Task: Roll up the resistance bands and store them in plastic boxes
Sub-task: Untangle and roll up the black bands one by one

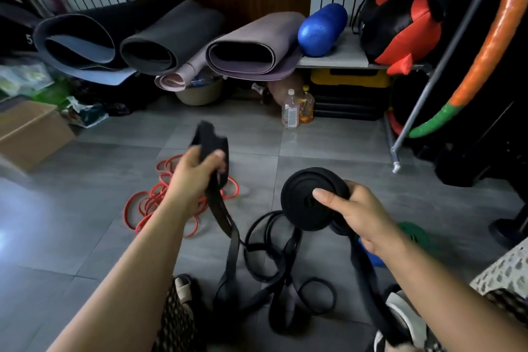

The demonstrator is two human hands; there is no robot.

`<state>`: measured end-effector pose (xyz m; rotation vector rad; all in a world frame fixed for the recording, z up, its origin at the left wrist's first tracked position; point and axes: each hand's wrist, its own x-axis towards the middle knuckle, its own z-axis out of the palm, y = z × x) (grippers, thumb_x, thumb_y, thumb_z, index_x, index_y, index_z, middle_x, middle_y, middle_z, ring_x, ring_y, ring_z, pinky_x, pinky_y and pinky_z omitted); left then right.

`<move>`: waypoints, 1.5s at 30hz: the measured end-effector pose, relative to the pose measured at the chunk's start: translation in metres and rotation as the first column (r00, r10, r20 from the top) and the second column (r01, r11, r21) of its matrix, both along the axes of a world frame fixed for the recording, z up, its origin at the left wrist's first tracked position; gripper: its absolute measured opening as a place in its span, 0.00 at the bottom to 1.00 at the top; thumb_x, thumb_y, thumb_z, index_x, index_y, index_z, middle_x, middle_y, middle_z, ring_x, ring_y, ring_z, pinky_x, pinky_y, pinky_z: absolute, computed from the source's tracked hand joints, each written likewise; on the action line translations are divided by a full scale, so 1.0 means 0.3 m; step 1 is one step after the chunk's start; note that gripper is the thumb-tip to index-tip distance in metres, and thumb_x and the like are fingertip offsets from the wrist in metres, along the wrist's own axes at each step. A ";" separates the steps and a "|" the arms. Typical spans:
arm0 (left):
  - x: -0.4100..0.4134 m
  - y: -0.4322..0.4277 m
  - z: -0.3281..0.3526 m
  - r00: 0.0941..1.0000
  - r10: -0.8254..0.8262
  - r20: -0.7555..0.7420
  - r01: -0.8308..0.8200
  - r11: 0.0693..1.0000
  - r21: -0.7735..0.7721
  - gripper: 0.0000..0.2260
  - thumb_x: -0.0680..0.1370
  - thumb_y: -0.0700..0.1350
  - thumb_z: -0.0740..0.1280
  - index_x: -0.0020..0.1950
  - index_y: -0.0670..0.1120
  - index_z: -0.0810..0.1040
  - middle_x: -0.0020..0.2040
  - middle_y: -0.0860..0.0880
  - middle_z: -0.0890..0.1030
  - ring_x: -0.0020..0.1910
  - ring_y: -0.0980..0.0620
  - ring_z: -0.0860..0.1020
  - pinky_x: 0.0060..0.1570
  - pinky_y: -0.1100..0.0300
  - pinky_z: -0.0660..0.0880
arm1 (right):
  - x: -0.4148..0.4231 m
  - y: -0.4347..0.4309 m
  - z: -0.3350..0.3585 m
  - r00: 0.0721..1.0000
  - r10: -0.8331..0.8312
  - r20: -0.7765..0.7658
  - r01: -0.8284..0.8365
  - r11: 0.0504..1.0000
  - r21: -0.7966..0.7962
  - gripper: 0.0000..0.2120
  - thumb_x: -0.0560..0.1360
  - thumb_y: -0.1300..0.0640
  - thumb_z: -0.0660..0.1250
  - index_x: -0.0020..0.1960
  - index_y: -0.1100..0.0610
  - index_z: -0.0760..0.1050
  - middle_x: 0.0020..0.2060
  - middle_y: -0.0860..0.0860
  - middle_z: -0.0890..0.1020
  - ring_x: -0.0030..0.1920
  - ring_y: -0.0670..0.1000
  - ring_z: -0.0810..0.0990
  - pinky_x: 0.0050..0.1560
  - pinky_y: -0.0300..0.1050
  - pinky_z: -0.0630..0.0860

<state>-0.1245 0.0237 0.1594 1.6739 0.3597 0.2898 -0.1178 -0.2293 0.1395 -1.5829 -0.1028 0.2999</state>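
Observation:
My right hand (357, 214) grips a tightly wound roll of black resistance band (303, 197), thumb pressed on its flat face. A loose tail of that band (368, 288) hangs from the roll toward the lower right. My left hand (194, 174) is closed on the looped end of a black band (213, 137), which droops down to a tangle of black bands (274, 260) on the floor between my arms. A heap of red bands (148, 206) lies on the floor behind my left forearm. No plastic box is visible.
Rolled exercise mats (171, 37) and a blue foam roller (321, 30) lie on a low shelf at the back. Two bottles (297, 108) stand beneath it. A cardboard box (31, 131) sits at the left, a metal rack leg (397, 151) at the right. Grey tiled floor (85, 237).

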 end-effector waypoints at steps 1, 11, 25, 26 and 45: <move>0.000 0.003 -0.036 0.966 -0.130 -0.222 0.182 0.955 0.234 0.09 0.78 0.46 0.65 0.50 0.40 0.75 0.37 0.50 0.78 0.39 0.50 0.75 0.46 0.53 0.72 | 0.002 0.002 0.005 1.000 0.007 0.000 -0.007 1.000 0.005 0.04 0.71 0.60 0.70 0.46 0.55 0.80 0.42 0.49 0.85 0.45 0.46 0.83 0.45 0.35 0.77; -0.067 -0.211 0.063 0.745 -0.627 -0.229 0.663 0.733 0.152 0.29 0.67 0.40 0.75 0.66 0.52 0.72 0.62 0.52 0.77 0.62 0.57 0.75 0.66 0.56 0.69 | -0.038 0.005 0.091 0.950 0.294 0.109 -0.226 0.883 -0.413 0.28 0.59 0.42 0.72 0.54 0.53 0.74 0.46 0.47 0.82 0.48 0.46 0.81 0.51 0.46 0.78; -0.083 -0.232 0.037 0.822 -0.563 -0.089 0.562 0.826 -0.035 0.17 0.67 0.31 0.72 0.51 0.47 0.78 0.48 0.49 0.82 0.47 0.56 0.81 0.49 0.65 0.77 | -0.027 -0.033 0.091 0.943 0.318 0.100 -0.257 0.884 -0.392 0.28 0.58 0.43 0.73 0.56 0.49 0.73 0.47 0.47 0.82 0.48 0.44 0.81 0.51 0.46 0.78; -0.081 -0.234 0.035 0.812 -0.574 -0.101 0.576 0.817 -0.009 0.18 0.67 0.32 0.73 0.51 0.49 0.77 0.49 0.51 0.82 0.48 0.58 0.81 0.50 0.66 0.77 | -0.026 -0.036 0.089 0.944 0.308 0.117 -0.239 0.886 -0.398 0.26 0.59 0.44 0.73 0.55 0.49 0.73 0.46 0.46 0.82 0.46 0.42 0.81 0.47 0.42 0.78; -0.070 -0.254 0.017 0.860 -0.500 -0.101 0.509 0.856 0.090 0.17 0.64 0.37 0.77 0.47 0.53 0.80 0.48 0.51 0.83 0.53 0.53 0.80 0.60 0.51 0.74 | -0.005 -0.099 0.092 0.949 0.280 0.142 -0.236 0.934 -0.267 0.18 0.58 0.47 0.72 0.48 0.46 0.78 0.45 0.43 0.84 0.48 0.44 0.82 0.50 0.37 0.77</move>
